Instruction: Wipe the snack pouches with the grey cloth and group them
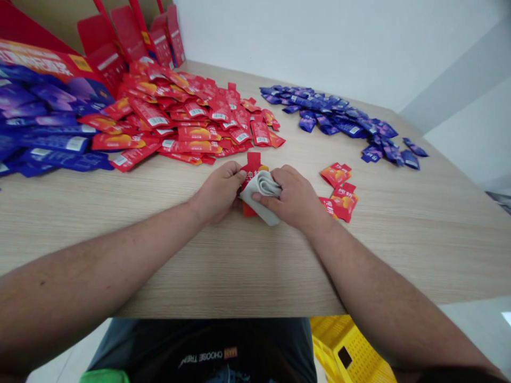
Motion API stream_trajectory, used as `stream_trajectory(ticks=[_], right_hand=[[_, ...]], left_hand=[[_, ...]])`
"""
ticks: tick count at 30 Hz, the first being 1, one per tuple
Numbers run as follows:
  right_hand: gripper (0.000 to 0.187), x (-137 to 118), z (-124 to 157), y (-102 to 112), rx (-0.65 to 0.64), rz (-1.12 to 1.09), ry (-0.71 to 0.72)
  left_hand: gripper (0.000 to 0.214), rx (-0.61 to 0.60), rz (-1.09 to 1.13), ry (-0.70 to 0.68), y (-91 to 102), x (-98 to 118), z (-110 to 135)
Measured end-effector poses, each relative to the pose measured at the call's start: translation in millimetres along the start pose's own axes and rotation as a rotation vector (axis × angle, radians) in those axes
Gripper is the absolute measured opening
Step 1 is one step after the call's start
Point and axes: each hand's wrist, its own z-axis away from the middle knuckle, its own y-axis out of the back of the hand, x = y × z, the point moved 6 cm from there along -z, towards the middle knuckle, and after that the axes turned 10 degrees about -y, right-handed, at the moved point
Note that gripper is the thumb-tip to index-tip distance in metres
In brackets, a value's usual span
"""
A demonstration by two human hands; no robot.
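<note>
Between my hands, above the near middle of the table, is a red pouch (252, 159) with white lettering and an orange fruit picture. My left hand (221, 190) pinches its left edge between thumb and fingers. A folded light grey cloth (261, 199) is gripped in my right hand (293, 194) and lies against the pouch's front, covering much of it. Just right of my right hand, a few red pouches (344, 201) lie flat on the table, partly overlapping.
A large heap of red pouches (195, 114) spreads behind my hands. Blue pouches (48, 122) are piled at the left, and more blue pouches (331, 114) lie at the back right. Open red boxes (120, 40) stand back left. Below the wooden table's (223, 276) front edge sits a yellow crate (351, 346).
</note>
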Motion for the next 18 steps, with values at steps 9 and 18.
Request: stream_trajectory(ticks=[9, 18], right_hand=[[0.031, 10, -5, -3, -0.202, -0.108, 0.047], [0.034, 58, -10, 39, 0.329, -0.139, -0.473]], left_hand=[[0.004, -0.014, 0.093, 0.015, 3.3, 4, -4], [0.016, -0.43, -0.298, -0.066, -13.7, 4, 15]])
